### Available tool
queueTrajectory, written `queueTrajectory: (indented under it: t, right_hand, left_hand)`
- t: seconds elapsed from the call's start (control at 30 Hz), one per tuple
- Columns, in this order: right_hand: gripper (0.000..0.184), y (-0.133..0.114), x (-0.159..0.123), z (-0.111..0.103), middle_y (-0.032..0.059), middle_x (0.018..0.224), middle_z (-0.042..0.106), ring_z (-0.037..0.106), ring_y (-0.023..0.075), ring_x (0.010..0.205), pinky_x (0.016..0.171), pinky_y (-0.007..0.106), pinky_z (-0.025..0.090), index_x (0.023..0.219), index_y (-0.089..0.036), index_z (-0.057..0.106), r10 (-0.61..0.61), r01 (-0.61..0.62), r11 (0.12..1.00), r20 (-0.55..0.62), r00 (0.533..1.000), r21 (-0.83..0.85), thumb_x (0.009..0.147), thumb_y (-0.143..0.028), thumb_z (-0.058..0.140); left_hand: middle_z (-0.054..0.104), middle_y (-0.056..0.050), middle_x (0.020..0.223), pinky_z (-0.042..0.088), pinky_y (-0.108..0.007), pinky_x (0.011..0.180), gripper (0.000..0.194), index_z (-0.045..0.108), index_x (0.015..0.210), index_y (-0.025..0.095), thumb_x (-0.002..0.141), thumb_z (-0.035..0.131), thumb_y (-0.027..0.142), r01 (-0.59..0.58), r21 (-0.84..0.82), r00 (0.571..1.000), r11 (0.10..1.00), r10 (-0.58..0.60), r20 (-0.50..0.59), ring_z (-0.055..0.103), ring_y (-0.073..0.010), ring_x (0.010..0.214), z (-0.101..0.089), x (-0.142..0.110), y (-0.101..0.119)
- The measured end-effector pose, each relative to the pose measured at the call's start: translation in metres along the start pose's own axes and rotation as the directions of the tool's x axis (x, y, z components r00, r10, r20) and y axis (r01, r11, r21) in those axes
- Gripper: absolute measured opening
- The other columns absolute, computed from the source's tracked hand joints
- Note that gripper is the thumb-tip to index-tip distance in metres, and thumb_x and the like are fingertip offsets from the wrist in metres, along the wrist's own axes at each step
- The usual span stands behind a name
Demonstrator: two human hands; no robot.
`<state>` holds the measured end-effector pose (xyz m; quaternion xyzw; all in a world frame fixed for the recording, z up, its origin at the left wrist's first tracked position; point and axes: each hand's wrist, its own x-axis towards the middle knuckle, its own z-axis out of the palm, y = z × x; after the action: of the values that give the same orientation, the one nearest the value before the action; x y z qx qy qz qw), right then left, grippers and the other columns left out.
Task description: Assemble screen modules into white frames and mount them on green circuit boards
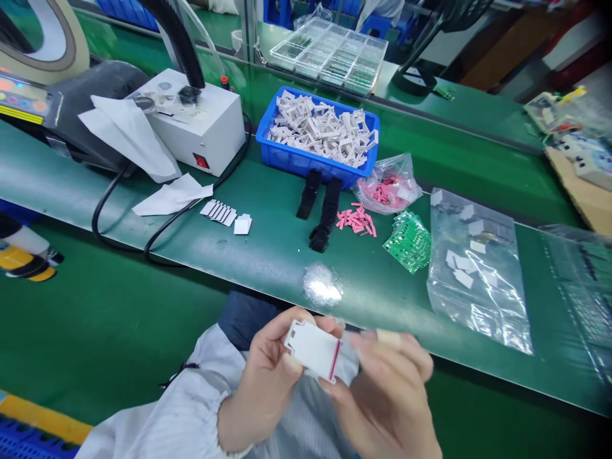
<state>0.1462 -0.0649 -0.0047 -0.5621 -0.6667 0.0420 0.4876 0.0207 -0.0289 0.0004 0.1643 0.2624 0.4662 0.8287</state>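
Note:
My left hand [265, 376] pinches a small white plastic frame [313, 349] with a pink strip along its right edge, held low over my lap in front of the table. My right hand [387, 395] grips the same piece from the right; its fingers are curled and slightly blurred, one fingertip wrapped in tape. On the green table [268, 255] beyond lie loose pink strips [356, 220], a stack of green circuit boards [408, 241] and two rows of black parts [320, 210].
A blue bin [287, 159] of white plastic frames stands at the back. A white box with a red switch [201, 127] and black cables sits left, with small white pads [224, 215] beside it. Clear bags [478, 268] lie at the right; a bag of pink strips [389, 188] is near the bin.

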Motion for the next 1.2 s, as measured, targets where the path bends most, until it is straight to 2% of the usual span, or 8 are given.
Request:
queueTrajectory:
  t: [0.23, 0.37, 0.47, 0.7, 0.87, 1.0, 1.1, 1.2]
  right_hand:
    - [0.023, -0.007, 0.029, 0.013, 0.0045, 0.084, 0.064, 0.059, 0.0172, 0.081, 0.075, 0.036, 0.043, 0.096, -0.018, 0.059, 0.018, -0.028, 0.971, 0.047, 0.999, 0.239, 0.082, -0.037, 0.06]
    - [0.025, -0.001, 0.028, 0.007, 0.003, 0.087, 0.066, 0.06, 0.0175, 0.083, 0.078, 0.037, 0.042, 0.097, -0.02, 0.06, -0.008, -0.018, 0.985, 0.148, 0.989, 0.173, 0.076, -0.031, 0.068]
    - [0.029, 0.0, 0.032, 0.01, 0.0025, 0.088, 0.066, 0.059, 0.0172, 0.085, 0.079, 0.036, 0.042, 0.098, -0.02, 0.06, -0.075, 0.047, 0.99, 0.21, 0.975, 0.135, 0.072, -0.029, 0.071]
    - [0.021, -0.006, 0.047, 0.051, -0.0002, 0.081, 0.066, 0.057, 0.0134, 0.079, 0.075, 0.031, 0.042, 0.087, -0.02, 0.062, -0.202, 0.163, 0.974, 0.283, 0.938, 0.156, 0.074, -0.033, 0.07]
    - [0.008, -0.024, 0.066, 0.09, 0.0, 0.082, 0.067, 0.059, 0.0093, 0.078, 0.072, 0.023, 0.047, 0.087, -0.018, 0.061, -0.254, 0.095, 0.913, 0.369, 0.894, 0.398, 0.079, -0.015, 0.062]
    - [0.008, -0.045, 0.09, 0.124, 0.0014, 0.08, 0.068, 0.061, 0.0086, 0.075, 0.069, 0.019, 0.049, 0.082, -0.018, 0.066, -0.146, -0.17, 0.825, 0.494, 0.857, 0.539, 0.081, -0.017, 0.058]
    - [0.011, -0.06, 0.114, 0.165, 0.0032, 0.076, 0.069, 0.061, 0.0095, 0.071, 0.066, 0.019, 0.047, 0.075, -0.017, 0.07, 0.07, -0.572, 0.625, 0.692, 0.718, 0.531, 0.076, -0.025, 0.062]
    - [0.021, -0.076, 0.141, 0.223, 0.0036, 0.079, 0.069, 0.06, 0.0087, 0.07, 0.064, 0.019, 0.047, 0.086, -0.016, 0.07, 0.203, -0.77, 0.412, 0.775, 0.599, 0.487, 0.07, -0.03, 0.066]
  left_hand:
    - [0.062, -0.003, 0.127, 0.038, -0.037, 0.102, 0.031, 0.069, 0.099, 0.03, 0.073, 0.067, 0.046, -0.187, 0.208, 0.982, 0.96, 0.179, 0.056, 0.054, -0.0239, 0.119, -0.019, 0.002, 0.004]
    - [0.063, -0.007, 0.124, 0.022, -0.043, 0.111, 0.037, 0.07, 0.103, 0.029, 0.071, 0.067, 0.047, -0.45, 0.565, 0.889, 0.692, 0.403, 0.216, 0.045, -0.0268, 0.127, -0.031, -0.002, 0.024]
    - [0.072, -0.008, 0.106, 0.024, -0.042, 0.11, 0.025, 0.074, 0.088, 0.029, 0.063, 0.077, 0.032, -0.418, 0.766, 0.899, 0.488, 0.343, 0.272, 0.056, -0.0267, 0.114, -0.035, -0.005, 0.039]
    - [0.071, -0.012, 0.105, 0.034, -0.046, 0.105, 0.032, 0.074, 0.088, 0.025, 0.067, 0.07, 0.002, -0.326, 0.794, 0.945, 0.513, 0.191, 0.264, 0.063, -0.0273, 0.106, -0.065, -0.008, 0.076]
    - [0.075, -0.012, 0.087, 0.049, -0.035, 0.094, 0.023, 0.076, 0.071, 0.016, 0.055, 0.078, 0.0, -0.075, 0.42, 0.943, 0.905, 0.202, -0.265, 0.069, -0.0268, 0.092, -0.135, -0.013, 0.105]
    - [0.076, -0.008, 0.084, 0.057, -0.024, 0.075, 0.022, 0.071, 0.097, 0.015, 0.087, 0.052, 0.011, -0.242, 0.18, 0.789, 0.953, 0.301, -0.535, 0.072, -0.0159, 0.079, -0.199, -0.021, 0.126]
    - [0.075, -0.005, 0.081, 0.057, -0.019, 0.071, 0.04, 0.057, 0.122, 0.018, 0.095, 0.029, 0.008, -0.391, 0.023, 0.673, 0.92, 0.303, -0.675, 0.072, -0.0113, 0.075, -0.232, -0.025, 0.141]
    - [0.075, -0.006, 0.082, 0.059, -0.022, 0.069, 0.043, 0.043, 0.135, 0.017, 0.096, 0.027, 0.009, -0.465, -0.104, 0.65, 0.879, 0.26, -0.714, 0.072, -0.0138, 0.076, -0.244, -0.025, 0.149]
